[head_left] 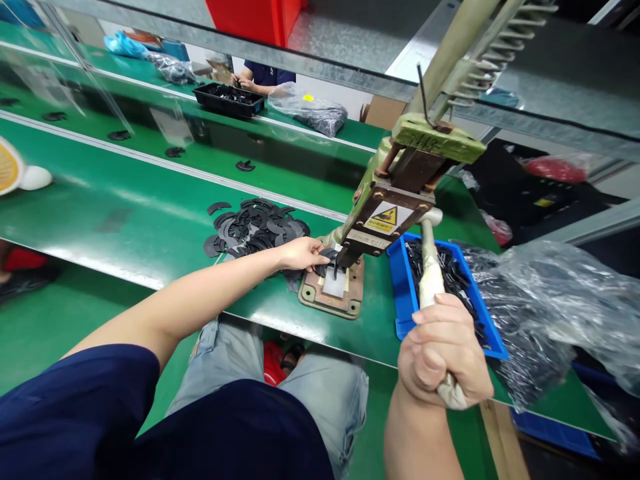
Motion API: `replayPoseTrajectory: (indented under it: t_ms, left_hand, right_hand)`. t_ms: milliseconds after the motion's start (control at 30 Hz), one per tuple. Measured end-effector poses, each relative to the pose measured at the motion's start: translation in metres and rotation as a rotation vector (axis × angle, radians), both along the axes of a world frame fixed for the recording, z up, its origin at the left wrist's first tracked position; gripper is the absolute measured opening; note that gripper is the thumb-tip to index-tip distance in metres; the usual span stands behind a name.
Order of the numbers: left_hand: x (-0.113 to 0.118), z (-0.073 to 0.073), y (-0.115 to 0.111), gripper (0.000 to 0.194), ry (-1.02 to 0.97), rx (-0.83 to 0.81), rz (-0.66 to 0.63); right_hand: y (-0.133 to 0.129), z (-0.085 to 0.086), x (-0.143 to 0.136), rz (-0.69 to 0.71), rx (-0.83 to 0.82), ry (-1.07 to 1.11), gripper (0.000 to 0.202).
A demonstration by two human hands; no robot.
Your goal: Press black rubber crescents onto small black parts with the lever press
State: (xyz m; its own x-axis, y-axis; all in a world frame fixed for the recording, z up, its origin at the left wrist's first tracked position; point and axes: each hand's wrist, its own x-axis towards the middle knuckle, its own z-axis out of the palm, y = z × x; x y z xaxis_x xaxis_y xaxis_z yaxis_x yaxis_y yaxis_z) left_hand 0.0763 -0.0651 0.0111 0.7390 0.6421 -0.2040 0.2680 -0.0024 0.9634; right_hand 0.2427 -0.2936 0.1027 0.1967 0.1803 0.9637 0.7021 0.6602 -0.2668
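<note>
A hand press (387, 207) with a warning label stands on the green table. My left hand (303, 254) pinches a dark curved piece (327, 259) on the small metal plate (334, 283) of the press base, right under the ram. Wrapped round the press's taped lever (430, 267) is my right hand (445, 353), in front of the blue bin. A heap of dark curved pieces (255, 230) lies on the table to the left of the press, beside my left forearm.
A blue bin (400, 300) of black parts sits right of the press, with clear plastic bags (550, 293) beyond. Behind runs a green belt (210, 160) with scattered dark pieces. A person (273, 77) works at a black tray (207, 100). A metal shelf edge (320, 63) crosses above.
</note>
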Motion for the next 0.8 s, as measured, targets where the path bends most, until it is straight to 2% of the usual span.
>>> replayPoseTrajectory:
  t_ms: [300,467,533,600,667,733,800]
  left_hand:
    - [0.008,0.01,0.005,0.04,0.181,-0.177,0.023]
    - [0.011,0.019,0.006,0.037,0.265,-0.371,0.035]
    - [0.012,0.021,0.005,0.033,0.273,-0.425,0.056]
    - [0.011,0.019,0.003,0.028,0.261,-0.445,0.061]
    - [0.011,0.015,0.001,0.025,0.235,-0.446,0.049]
    - [0.009,0.011,-0.002,0.026,0.188,-0.425,0.043]
    - [0.006,0.01,-0.008,0.028,0.13,-0.403,0.061]
  right_hand:
    - [0.009,-0.004,-0.003,-0.031,0.095,0.064,0.052]
    - [0.009,-0.007,-0.005,-0.034,0.091,0.057,0.053]
    - [0.01,-0.002,-0.007,-0.041,0.094,0.067,0.054]
    - [0.014,0.011,-0.007,-0.03,0.104,0.076,0.054]
    - [0.018,0.032,-0.001,0.032,0.116,0.088,0.045]
    - [0.023,0.057,0.014,0.065,0.108,0.111,0.024]
    - [0.026,0.075,0.032,0.026,0.027,0.125,0.025]
